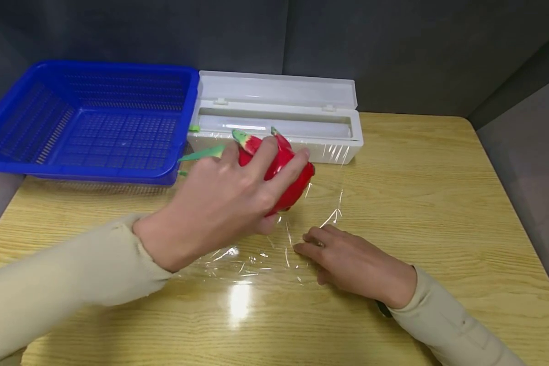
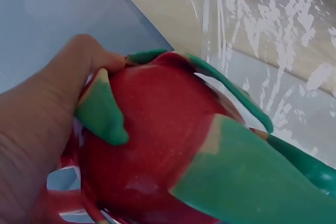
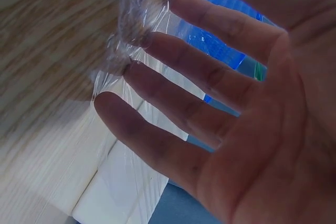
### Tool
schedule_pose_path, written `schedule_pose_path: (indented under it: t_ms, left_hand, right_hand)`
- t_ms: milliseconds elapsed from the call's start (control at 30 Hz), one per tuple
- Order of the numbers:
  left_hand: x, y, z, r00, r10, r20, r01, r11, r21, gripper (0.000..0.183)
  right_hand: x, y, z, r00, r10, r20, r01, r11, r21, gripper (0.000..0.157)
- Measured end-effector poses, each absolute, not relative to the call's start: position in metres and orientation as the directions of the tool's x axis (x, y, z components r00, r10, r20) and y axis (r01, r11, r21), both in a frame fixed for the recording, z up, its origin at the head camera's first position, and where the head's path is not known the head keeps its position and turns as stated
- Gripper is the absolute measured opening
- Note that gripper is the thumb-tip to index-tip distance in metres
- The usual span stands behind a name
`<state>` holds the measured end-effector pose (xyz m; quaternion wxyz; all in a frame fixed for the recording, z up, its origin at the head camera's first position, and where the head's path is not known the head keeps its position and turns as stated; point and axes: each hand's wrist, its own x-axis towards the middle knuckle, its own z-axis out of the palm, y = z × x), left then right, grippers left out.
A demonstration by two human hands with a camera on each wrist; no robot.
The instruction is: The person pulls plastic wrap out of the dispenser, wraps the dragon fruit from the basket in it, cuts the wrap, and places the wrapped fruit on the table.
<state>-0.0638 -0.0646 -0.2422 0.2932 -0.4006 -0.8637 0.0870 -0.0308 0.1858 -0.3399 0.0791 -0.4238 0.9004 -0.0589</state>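
Note:
A red dragon fruit (image 1: 289, 185) with green-tipped scales is gripped from above by my left hand (image 1: 224, 195), fingers curled round it. In the left wrist view the red body of the dragon fruit (image 2: 157, 114) and its long green scales fill the middle. Below it, clear cling film (image 1: 256, 264) stretches from the white dispenser box over the table. My right hand (image 1: 354, 259) touches the right side of that sheet. In the right wrist view its fingers (image 3: 163, 95) are nearly straight, with the fingertips at the bunched edge of the cling film (image 3: 131, 24).
At the back middle stands the white dispenser box (image 1: 279, 147), its lid raised and a film roll (image 1: 274, 126) inside. Left of it sits a blue plastic basket (image 1: 119, 137). A dark wall (image 1: 393, 61) rises behind the wooden table (image 1: 439, 203).

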Motion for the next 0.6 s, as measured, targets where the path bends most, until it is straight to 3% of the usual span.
schedule_pose_path:
  t_ms: [200,367,600]
  left_hand:
    - [-0.061,-0.048,-0.249,-0.490,0.759,0.428,0.664,0.644,-0.380,0.073]
    - [-0.062,-0.040,-0.258,-0.475,0.760,0.444,0.658,0.642,-0.395,0.058]
    - [-0.063,-0.031,-0.276,-0.491,0.760,0.426,0.620,0.648,-0.442,0.051]
  right_hand:
    - [-0.031,0.186,-0.342,-0.628,-0.775,-0.072,-0.757,0.629,-0.174,0.061]
    - [-0.031,0.187,-0.344,-0.624,-0.780,-0.055,-0.765,0.623,-0.164,0.062]
    - [-0.031,0.187,-0.344,-0.625,-0.779,-0.052,-0.764,0.624,-0.164,0.062]
